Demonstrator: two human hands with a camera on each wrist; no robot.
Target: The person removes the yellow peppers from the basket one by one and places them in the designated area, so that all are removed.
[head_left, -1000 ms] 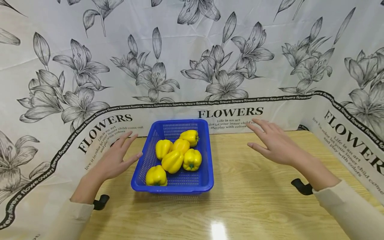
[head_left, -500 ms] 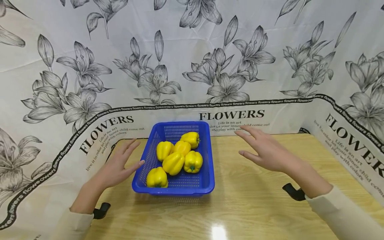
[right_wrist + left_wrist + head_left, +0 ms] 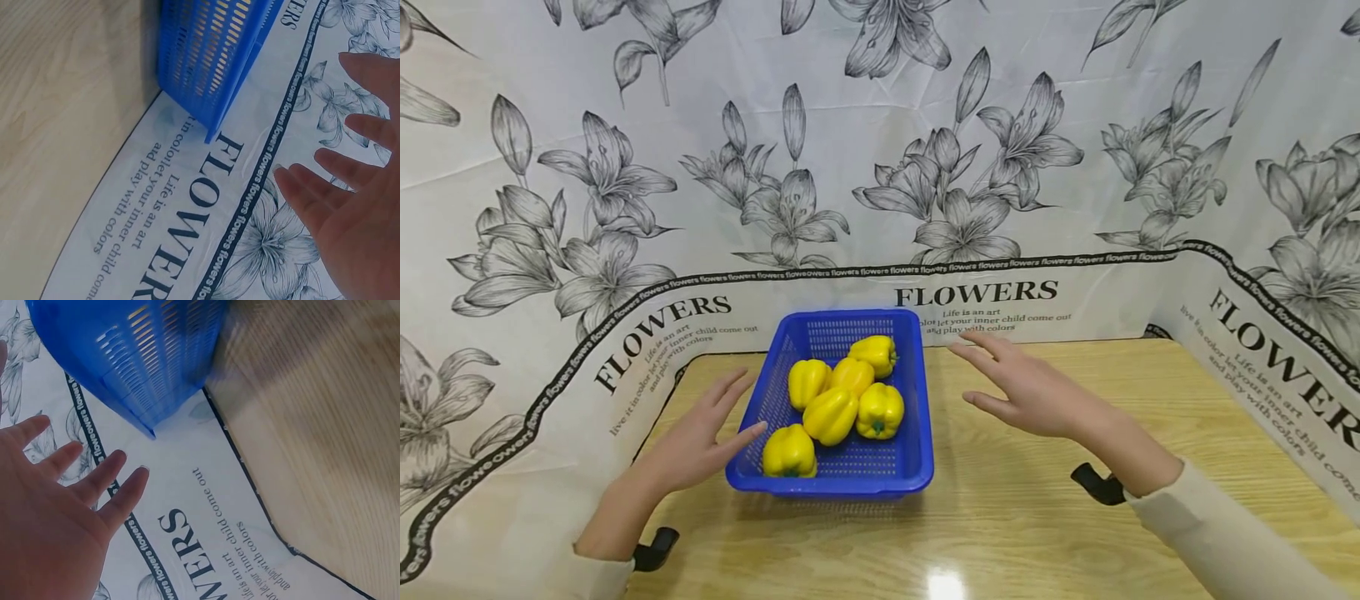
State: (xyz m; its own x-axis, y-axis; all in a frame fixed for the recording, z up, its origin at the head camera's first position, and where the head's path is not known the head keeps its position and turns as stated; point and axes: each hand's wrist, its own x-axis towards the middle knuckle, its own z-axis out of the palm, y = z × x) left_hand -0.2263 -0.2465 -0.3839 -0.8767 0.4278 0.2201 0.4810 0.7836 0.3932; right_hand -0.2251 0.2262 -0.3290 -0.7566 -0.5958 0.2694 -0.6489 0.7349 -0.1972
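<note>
A blue perforated plastic basket [image 3: 917,446] stands on the wooden table, with several yellow bell peppers [image 3: 831,415] inside it. Beside its left wall hovers my left hand [image 3: 688,450], fingers spread; in the head view the thumb tip overlaps the rim, though the left wrist view shows the hand [image 3: 56,506] apart from the basket [image 3: 156,362]. To the right of the basket my right hand [image 3: 1026,387] is held in the air with fingers extended. A gap separates this hand [image 3: 356,187] from the basket wall [image 3: 206,56] in the right wrist view. Neither hand holds anything.
Behind the table hangs a white curtain [image 3: 820,225] printed with lilies and lettering, which also bounds both sides. The wooden tabletop [image 3: 1022,517] extends to the right and front of the basket. A black wrist mount [image 3: 1099,485] juts below the right wrist.
My right hand has moved left towards the basket. The left hand has shifted slightly, staying beside the basket's left wall. The whole head view has dropped slightly; basket and peppers keep their arrangement.
</note>
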